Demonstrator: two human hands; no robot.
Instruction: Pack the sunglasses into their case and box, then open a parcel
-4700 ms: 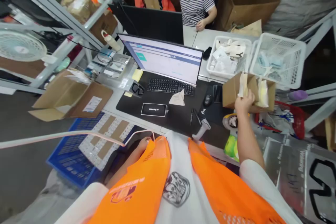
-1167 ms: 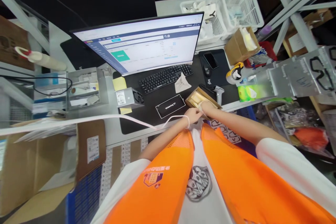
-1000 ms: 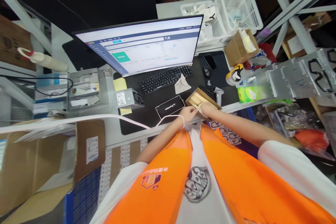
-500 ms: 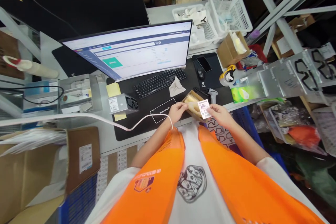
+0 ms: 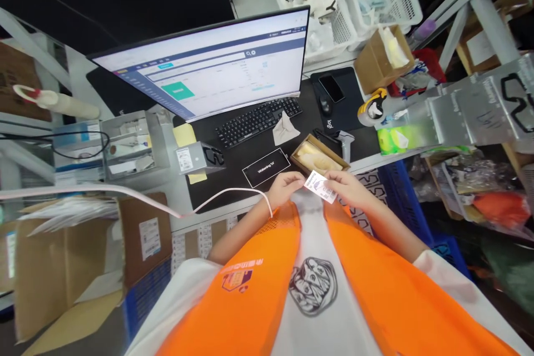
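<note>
A small white printed card (image 5: 319,187) is held in front of my body, just below the near edge of an open cardboard box (image 5: 342,164). My right hand (image 5: 347,187) pinches the card's right side between thumb and fingers. My left hand (image 5: 285,187) is closed at the card's upper left corner, fingertips pinched on it. In the box lies something pale yellow in wrapping (image 5: 315,157); its kind cannot be made out. The box rests on the dark desk mat, beyond both hands.
A white cable (image 5: 225,193) crosses to my left wrist. Beyond the box are a keyboard (image 5: 254,121), a crumpled cloth or tissue (image 5: 285,130), a handheld scanner (image 5: 346,144), a mouse (image 5: 325,105) and a phone (image 5: 332,88). A monitor (image 5: 208,72) stands behind.
My left hand has left the box's side and come to the card. My right hand has brought the card from over the box toward my body. The view has shifted.
</note>
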